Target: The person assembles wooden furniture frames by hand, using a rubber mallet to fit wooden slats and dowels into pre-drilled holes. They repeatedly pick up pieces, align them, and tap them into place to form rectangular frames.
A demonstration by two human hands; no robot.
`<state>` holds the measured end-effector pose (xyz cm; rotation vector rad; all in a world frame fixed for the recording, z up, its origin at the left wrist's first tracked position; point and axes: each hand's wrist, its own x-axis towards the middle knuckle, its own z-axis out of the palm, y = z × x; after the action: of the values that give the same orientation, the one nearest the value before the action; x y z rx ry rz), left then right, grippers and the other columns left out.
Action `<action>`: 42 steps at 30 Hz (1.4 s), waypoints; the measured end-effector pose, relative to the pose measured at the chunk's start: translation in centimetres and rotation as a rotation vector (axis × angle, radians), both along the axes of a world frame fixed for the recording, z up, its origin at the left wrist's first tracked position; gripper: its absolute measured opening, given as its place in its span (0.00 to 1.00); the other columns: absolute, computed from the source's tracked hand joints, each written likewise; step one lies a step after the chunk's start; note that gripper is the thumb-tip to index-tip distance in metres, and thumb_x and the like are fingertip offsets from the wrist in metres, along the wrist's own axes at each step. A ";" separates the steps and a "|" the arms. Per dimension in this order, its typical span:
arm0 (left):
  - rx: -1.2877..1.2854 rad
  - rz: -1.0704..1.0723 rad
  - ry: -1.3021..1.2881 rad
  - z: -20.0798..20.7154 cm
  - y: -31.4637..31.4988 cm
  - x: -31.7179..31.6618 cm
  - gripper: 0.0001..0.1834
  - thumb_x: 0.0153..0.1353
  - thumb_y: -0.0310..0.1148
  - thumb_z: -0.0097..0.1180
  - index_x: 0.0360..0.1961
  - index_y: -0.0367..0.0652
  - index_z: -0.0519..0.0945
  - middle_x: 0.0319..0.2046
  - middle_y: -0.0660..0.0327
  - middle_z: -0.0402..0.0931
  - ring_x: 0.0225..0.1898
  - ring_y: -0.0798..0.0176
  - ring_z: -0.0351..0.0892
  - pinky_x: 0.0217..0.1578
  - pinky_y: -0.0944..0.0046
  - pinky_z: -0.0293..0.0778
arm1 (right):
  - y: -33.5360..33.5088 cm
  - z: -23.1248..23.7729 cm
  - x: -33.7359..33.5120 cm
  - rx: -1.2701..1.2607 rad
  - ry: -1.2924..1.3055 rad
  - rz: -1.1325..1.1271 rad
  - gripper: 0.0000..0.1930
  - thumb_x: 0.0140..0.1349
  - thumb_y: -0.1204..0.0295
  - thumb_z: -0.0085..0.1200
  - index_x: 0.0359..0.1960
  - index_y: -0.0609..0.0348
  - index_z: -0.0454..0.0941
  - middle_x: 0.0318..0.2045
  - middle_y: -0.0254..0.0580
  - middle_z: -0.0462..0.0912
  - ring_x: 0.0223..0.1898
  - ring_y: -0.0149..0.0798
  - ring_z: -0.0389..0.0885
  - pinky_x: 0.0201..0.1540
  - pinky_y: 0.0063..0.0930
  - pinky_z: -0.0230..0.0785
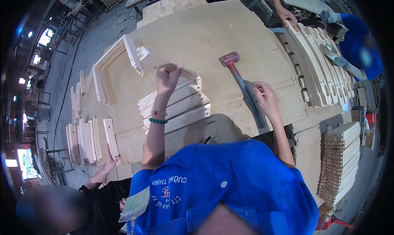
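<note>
My left hand (167, 79) grips a pale wooden slat (158, 61) with dowel pegs at its far end, held over the plywood worktable (205, 33). Just below it lie three stacked slats (180, 107) with holes at their ends. My right hand (266, 98) rests on the dark handle of a red-headed mallet (240, 79) that lies flat on the table. An open wooden frame (111, 66) lies to the left of the held slat.
Curved slotted wooden parts (316, 62) are lined up at the right, where another person's hand (286, 15) and a gloved worker in blue reach in. More slats (88, 138) lie at the left by a third person's hand (111, 163). A stack of pegged parts (340, 161) stands at lower right.
</note>
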<state>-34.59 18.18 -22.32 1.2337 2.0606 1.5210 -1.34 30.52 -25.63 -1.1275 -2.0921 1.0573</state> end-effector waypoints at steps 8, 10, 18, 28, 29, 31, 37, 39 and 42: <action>0.014 0.051 0.288 1.7 3.0 2.1 0.29 0.50 0.40 0.63 0.47 0.34 0.65 0.34 0.42 0.76 0.36 0.40 0.78 0.36 0.50 0.73 | 3.0 -5.5 -7.8 0.338 -0.452 -0.015 0.16 0.59 0.64 0.54 0.43 0.61 0.71 0.31 0.50 0.77 0.32 0.49 0.79 0.34 0.41 0.71; -0.028 0.060 0.321 2.0 3.2 2.8 0.31 0.51 0.40 0.63 0.48 0.35 0.62 0.34 0.41 0.76 0.36 0.39 0.77 0.36 0.49 0.73 | 4.4 -5.1 -8.0 0.118 -0.311 0.001 0.15 0.61 0.63 0.51 0.43 0.61 0.70 0.25 0.44 0.75 0.24 0.42 0.77 0.27 0.36 0.70; -0.074 0.096 0.332 2.0 2.6 3.3 0.35 0.52 0.42 0.63 0.51 0.34 0.58 0.36 0.41 0.76 0.39 0.38 0.77 0.37 0.49 0.73 | 2.0 18.5 -9.5 -0.187 0.117 0.321 0.24 0.65 0.48 0.43 0.50 0.54 0.72 0.18 0.28 0.68 0.13 0.22 0.64 0.12 0.19 0.55; -0.170 0.084 0.362 3.1 3.0 2.8 0.32 0.52 0.41 0.62 0.49 0.33 0.59 0.35 0.39 0.76 0.40 0.37 0.76 0.38 0.47 0.72 | -0.1 21.0 -13.5 0.466 -0.245 0.532 0.23 0.69 0.52 0.37 0.41 0.63 0.72 0.27 0.51 0.74 0.29 0.50 0.71 0.38 0.39 0.66; -0.171 0.071 0.346 3.2 3.0 2.9 0.32 0.52 0.41 0.61 0.49 0.33 0.58 0.35 0.39 0.76 0.40 0.37 0.77 0.38 0.47 0.72 | 0.4 21.5 -12.9 0.396 -0.256 0.527 0.24 0.68 0.51 0.38 0.40 0.64 0.72 0.25 0.49 0.73 0.28 0.47 0.71 0.37 0.37 0.66; -0.200 0.041 0.298 2.9 2.5 3.9 0.32 0.52 0.40 0.61 0.48 0.33 0.58 0.34 0.38 0.76 0.39 0.37 0.77 0.38 0.46 0.72 | 1.0 23.6 -11.3 0.228 -0.285 0.524 0.26 0.67 0.49 0.39 0.37 0.65 0.73 0.22 0.46 0.72 0.26 0.41 0.71 0.34 0.34 0.65; -0.184 0.034 0.285 3.0 1.8 2.9 0.32 0.52 0.40 0.60 0.49 0.33 0.57 0.34 0.39 0.76 0.39 0.36 0.77 0.38 0.46 0.72 | -1.6 27.5 -12.4 0.522 0.264 0.441 0.22 0.68 0.54 0.40 0.36 0.65 0.72 0.21 0.35 0.70 0.24 0.31 0.68 0.29 0.29 0.64; -0.193 0.023 0.279 3.3 2.2 3.3 0.32 0.52 0.40 0.60 0.49 0.32 0.58 0.34 0.39 0.76 0.39 0.37 0.77 0.39 0.46 0.72 | -0.4 21.5 -13.1 0.724 0.108 0.418 0.22 0.68 0.53 0.41 0.35 0.65 0.71 0.20 0.35 0.71 0.22 0.29 0.70 0.27 0.28 0.64; -0.210 0.001 0.315 2.4 1.8 3.3 0.32 0.52 0.40 0.61 0.49 0.33 0.59 0.35 0.39 0.76 0.40 0.38 0.77 0.40 0.47 0.72 | -1.5 17.2 -12.4 0.342 -0.214 0.459 0.21 0.68 0.51 0.41 0.34 0.59 0.69 0.19 0.36 0.75 0.16 0.24 0.67 0.19 0.22 0.60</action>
<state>-31.28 20.02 -19.93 1.4628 2.3430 1.1306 -13.76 28.99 -8.47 -0.6288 -2.6579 0.7432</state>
